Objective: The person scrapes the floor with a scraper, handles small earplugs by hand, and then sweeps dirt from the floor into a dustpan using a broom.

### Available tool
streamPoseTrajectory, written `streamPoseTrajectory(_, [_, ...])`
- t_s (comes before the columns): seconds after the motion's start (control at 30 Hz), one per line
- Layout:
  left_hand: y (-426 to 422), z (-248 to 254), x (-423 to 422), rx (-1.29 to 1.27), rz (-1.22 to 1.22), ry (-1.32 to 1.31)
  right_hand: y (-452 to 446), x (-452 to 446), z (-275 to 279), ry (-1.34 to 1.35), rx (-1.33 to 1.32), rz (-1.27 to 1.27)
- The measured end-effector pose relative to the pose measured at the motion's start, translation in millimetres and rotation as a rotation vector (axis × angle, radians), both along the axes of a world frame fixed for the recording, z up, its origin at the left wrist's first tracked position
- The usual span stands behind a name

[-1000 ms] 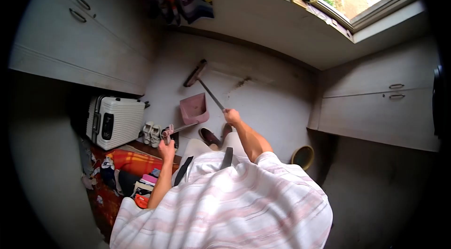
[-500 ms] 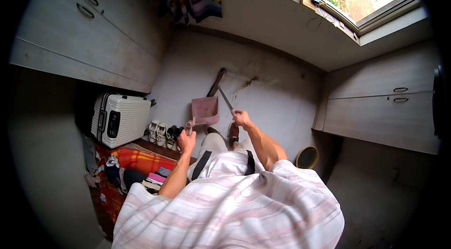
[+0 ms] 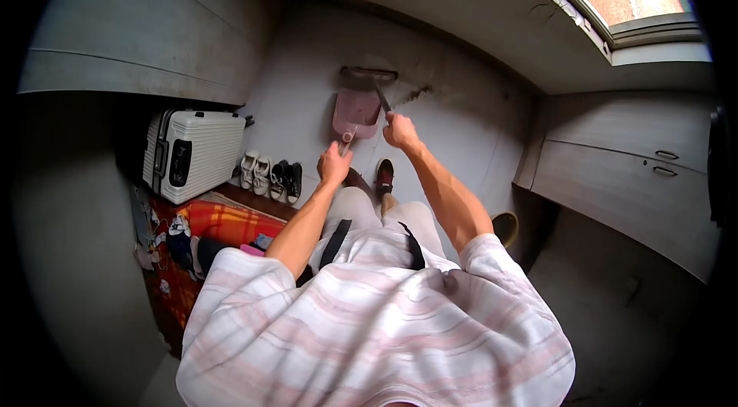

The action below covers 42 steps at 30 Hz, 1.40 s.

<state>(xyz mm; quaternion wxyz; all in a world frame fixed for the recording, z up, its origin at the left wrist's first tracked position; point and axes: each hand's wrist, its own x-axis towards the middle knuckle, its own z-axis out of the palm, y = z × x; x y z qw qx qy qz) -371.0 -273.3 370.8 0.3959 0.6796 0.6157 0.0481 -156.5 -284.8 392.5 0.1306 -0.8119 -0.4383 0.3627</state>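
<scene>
1. Since the earlier frame, the broom [image 3: 382,95] had moved: its head [image 3: 369,73], which was steeply slanted then, had turned to lie almost level across the view. Also the dustpan [image 3: 357,110] stood farther from the body.

2. Right hand [image 3: 401,131] was closed around the stick of the broom, with fingers wrapped. The stick's long axis went from this hand away and slightly to the left, down to the head, so the two made a T shape.

3. Left hand [image 3: 334,165] was closed around the handle of the dustpan, and the handle's end showed just past the fist.

4. The dustpan was on the left of the stick, its mouth pointing away from the person, to the broom head. The head was just beyond the mouth, its length running along it; whether they touched, I could not tell.

5. Some dirt [image 3: 417,94] lay on the floor [image 3: 453,134] to the right of the broom head, apart from it.

6. Shoes [image 3: 269,176] stood in a row at the left, beside the suitcase [image 3: 204,153].
</scene>
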Motion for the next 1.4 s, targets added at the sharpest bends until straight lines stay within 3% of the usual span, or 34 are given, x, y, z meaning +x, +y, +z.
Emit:
streamPoseTrajectory(0.17, [-1.4, -42.1, 2.8, -0.115, -0.075, -0.047, 24.4, -3.5, -1.9, 0.063, -0.029, -0.111])
streamPoseTrajectory(0.33, [1.7, -54.6, -1.4, -0.105, -0.032, -0.086, 28.7, -32.2, 23.6, 0.273, 0.044, -0.01])
streamPoseTrajectory(0.53, [16.0, -43.2, 1.1, -0.136, -0.041, -0.029, 37.8, -56.7, 3.1, 0.245, 0.064, 0.072])
streamPoseTrajectory(0.63, [16.7, -69.6, -4.7, -0.064, -0.059, -0.152, 51.9, -59.2, 9.4, 0.267, 0.077, 0.08])
streamPoseTrajectory(0.8, [19.6, -62.3, -5.4, -0.067, 0.001, -0.185, 51.4, -66.1, 9.8, 0.287, -0.026, 0.23])
streamPoseTrajectory(0.87, [18.2, -64.0, -6.8, -0.052, -0.005, -0.227, 38.4, -71.7, 2.6, 0.207, 0.133, 0.299])
streamPoseTrajectory(1.03, [22.1, -43.0, -2.7, 0.123, -0.003, -0.13, 29.1, -69.3, -7.1, 0.286, 0.159, 0.258])
streamPoseTrajectory(1.13, [32.7, -37.8, -0.4, 0.094, -0.038, -0.225, 34.3, -65.0, -7.9, 0.286, 0.199, 0.266])
streamPoseTrajectory(1.4, [36.4, -14.8, 6.2, 0.155, -0.097, -0.179, 30.0, -60.2, -6.5, 0.296, 0.206, 0.178])
